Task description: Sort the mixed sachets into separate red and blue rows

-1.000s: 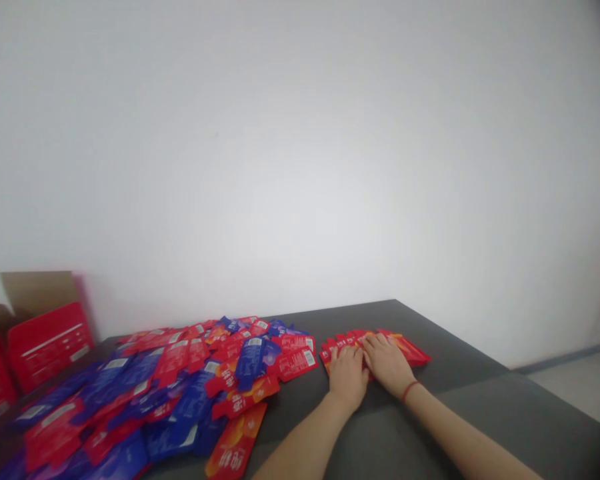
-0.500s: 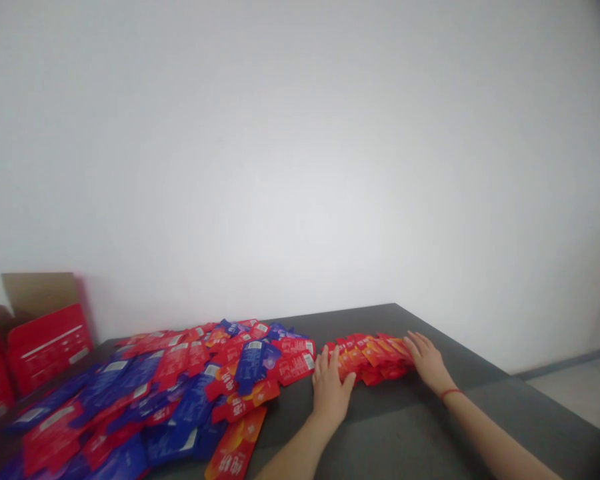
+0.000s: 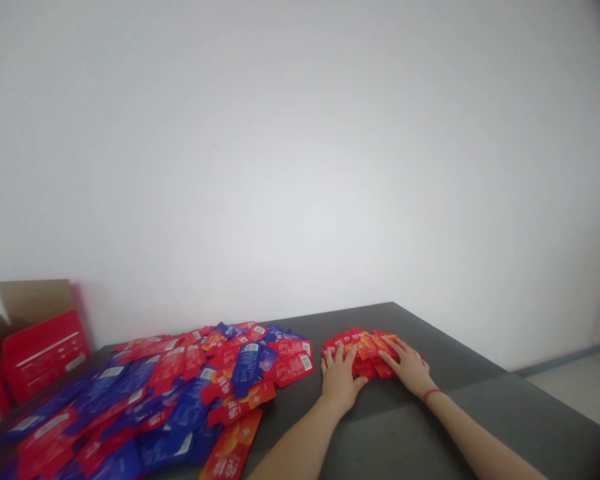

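Spreading its fingers over the left end of a fanned row of red-and-orange packets (image 3: 364, 347), the left hand (image 3: 339, 381) has a loose, unclenched grip; the right hand (image 3: 410, 367), wearing a red wristband (image 3: 433, 392), lies equally relaxed across the right end. The row sits on the dark surface (image 3: 405, 427), right of a jumbled heap of red and blue packets (image 3: 180, 377). Farther left stand red cartons (image 3: 47, 353), near a pale wall (image 3: 300, 167).
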Demonstrator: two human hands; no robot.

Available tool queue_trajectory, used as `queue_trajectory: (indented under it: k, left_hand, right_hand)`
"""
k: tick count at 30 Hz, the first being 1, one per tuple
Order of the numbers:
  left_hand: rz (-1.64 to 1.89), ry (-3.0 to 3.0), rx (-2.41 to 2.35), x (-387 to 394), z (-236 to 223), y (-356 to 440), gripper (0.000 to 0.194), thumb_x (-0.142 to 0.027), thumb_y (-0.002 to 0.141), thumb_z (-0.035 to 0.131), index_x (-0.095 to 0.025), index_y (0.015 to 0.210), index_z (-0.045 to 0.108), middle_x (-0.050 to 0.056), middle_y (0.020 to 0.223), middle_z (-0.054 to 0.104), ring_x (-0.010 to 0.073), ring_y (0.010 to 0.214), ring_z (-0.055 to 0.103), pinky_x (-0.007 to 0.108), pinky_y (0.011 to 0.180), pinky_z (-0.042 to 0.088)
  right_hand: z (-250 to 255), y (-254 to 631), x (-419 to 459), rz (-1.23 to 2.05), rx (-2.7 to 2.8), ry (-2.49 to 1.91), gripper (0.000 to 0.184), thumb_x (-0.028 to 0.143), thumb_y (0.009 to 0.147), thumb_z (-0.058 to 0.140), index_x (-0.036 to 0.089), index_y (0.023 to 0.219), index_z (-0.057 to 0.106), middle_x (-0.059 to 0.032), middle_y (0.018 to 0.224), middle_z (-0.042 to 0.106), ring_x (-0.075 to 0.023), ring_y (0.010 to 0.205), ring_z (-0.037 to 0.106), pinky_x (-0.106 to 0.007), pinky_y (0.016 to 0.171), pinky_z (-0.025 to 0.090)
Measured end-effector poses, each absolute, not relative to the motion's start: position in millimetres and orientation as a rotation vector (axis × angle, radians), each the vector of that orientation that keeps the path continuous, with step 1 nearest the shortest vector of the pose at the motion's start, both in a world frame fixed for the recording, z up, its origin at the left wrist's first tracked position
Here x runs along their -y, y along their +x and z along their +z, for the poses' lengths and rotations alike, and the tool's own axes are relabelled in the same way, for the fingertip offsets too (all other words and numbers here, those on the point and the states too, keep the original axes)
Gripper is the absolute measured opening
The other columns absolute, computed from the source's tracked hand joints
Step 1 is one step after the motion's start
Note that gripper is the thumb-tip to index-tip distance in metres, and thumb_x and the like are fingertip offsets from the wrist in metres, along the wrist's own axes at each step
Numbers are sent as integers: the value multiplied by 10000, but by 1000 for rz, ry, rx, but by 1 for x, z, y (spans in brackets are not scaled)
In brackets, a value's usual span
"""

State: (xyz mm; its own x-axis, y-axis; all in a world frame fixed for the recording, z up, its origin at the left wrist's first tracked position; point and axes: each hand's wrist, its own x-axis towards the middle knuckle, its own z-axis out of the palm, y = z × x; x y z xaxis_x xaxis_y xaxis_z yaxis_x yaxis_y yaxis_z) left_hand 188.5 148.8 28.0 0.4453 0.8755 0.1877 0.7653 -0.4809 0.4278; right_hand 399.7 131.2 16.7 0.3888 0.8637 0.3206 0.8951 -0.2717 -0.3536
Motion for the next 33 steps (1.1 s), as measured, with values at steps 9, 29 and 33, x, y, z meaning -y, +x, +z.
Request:
queue_trajectory:
  k: [9, 29, 33]
  left_hand:
    - [621, 2409, -1418, -159, 32, 192, 758, -463, 753, 636, -333, 1425, 308, 36, 1529, 244, 371, 1387, 139, 520, 1099, 158]
    - [768, 2352, -1376, -158, 30, 189, 763, -467, 735, 636, -288, 1413, 333, 34, 1524, 253, 293, 1394, 165, 480, 1119, 165]
    - [726, 2354, -1385, -160, 32, 189, 759, -449, 733, 640, -290, 1410, 339, 40, 1525, 249, 286, 1396, 161, 477, 1120, 152]
  right_hand:
    - [18, 400, -149, -99, 1537, -2106, 606, 645, 846, 327, 297, 1312, 501, -90, 1399, 459, -344, 1261, 423, -604, 966, 349]
    - [0, 434, -134, -125, 1785, -2014, 931, 519, 631, 648, 231, 1436, 279, -144, 1515, 251, -340, 1329, 334, -544, 1002, 339]
    - [2, 435, -140, -125, 1789, -2022, 894, 537, 634, 648, 244, 1416, 330, -144, 1511, 265, -358, 1304, 368, -537, 975, 365]
